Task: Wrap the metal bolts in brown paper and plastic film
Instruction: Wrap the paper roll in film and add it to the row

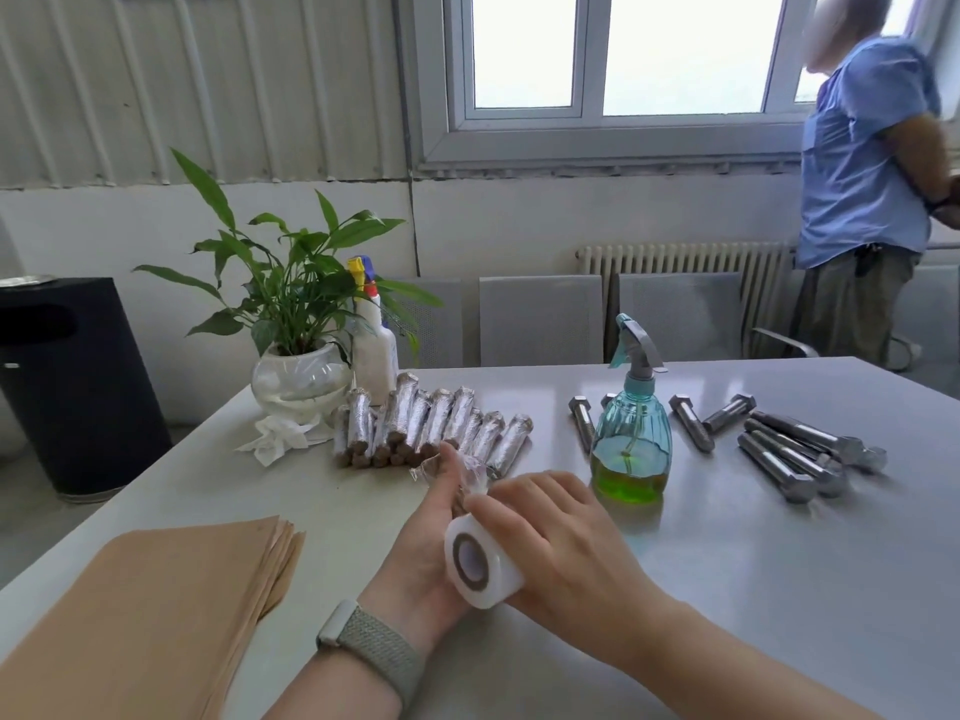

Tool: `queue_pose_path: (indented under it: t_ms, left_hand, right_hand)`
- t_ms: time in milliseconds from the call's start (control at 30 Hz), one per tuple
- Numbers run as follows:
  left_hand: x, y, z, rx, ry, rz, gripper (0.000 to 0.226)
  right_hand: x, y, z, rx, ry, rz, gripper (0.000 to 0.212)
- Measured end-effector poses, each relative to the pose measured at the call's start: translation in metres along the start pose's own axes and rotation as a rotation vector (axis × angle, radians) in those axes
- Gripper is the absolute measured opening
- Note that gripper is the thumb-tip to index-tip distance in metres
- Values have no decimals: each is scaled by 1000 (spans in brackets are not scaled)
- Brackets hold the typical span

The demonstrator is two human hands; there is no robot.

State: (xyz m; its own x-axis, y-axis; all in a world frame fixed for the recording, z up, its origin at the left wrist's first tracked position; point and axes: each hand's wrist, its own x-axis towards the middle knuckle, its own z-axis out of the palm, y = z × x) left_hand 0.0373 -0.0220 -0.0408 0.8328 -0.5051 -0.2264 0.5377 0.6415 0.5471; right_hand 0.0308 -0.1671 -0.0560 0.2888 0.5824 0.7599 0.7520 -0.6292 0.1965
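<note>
My left hand (422, 537) grips a paper-wrapped bolt (457, 498) above the table's near middle; its far end shows clear film (470, 472) around it. My right hand (550, 532) holds a white roll of plastic film (480, 563) pressed against the bolt, its hollow core facing me. Most of the bolt is hidden between the two hands. Behind them lies a pile of several wrapped bolts (431, 431). Several bare metal bolts (795, 452) lie at the right. A stack of brown paper sheets (150, 610) sits at the near left.
A teal spray bottle (631, 433) with green liquid stands just right of my hands. A potted plant (296, 376), a white bottle (374, 356) and crumpled tissue (280, 439) sit at the table's back left. A person (867, 194) stands by the window; a black bin (72, 381) is left.
</note>
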Motion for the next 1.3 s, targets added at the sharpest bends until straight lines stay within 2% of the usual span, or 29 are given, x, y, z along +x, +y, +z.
queue_pose_path:
  t_ms: [267,433,633,767,867,967,1100,1233,1300]
  left_hand:
    - [0,3,3,-108,103,-4,89]
    - [4,4,0,-176,150,118,62]
    - [2,10,3,-82,97,243,61]
    - [-4,13,8,-165,17,288,60]
    - [-7,13,8,-183,10,327,67]
    - [-8,13,11,-231,39,391,67]
    - [-6,13,12,-269,31,427,55]
    - [-1,13,10,-225,58,494,50]
    - [3,11,8,-142,90,545,49]
  right_hand:
    - [-6,-1,0,9,-28,-15,56]
    - [-10,6,5,-83,15,-79,58]
    - [-5,8,4,-33,159,-64,58]
    - [-2,5,3,53,240,-14,57]
    - [0,6,2,114,283,42,59]
    - [1,5,1,231,335,160,64]
    - [2,0,2,353,386,331,76]
    - [12,-9,2,565,367,810,90]
    - [14,-8,0,716,334,1007,82]
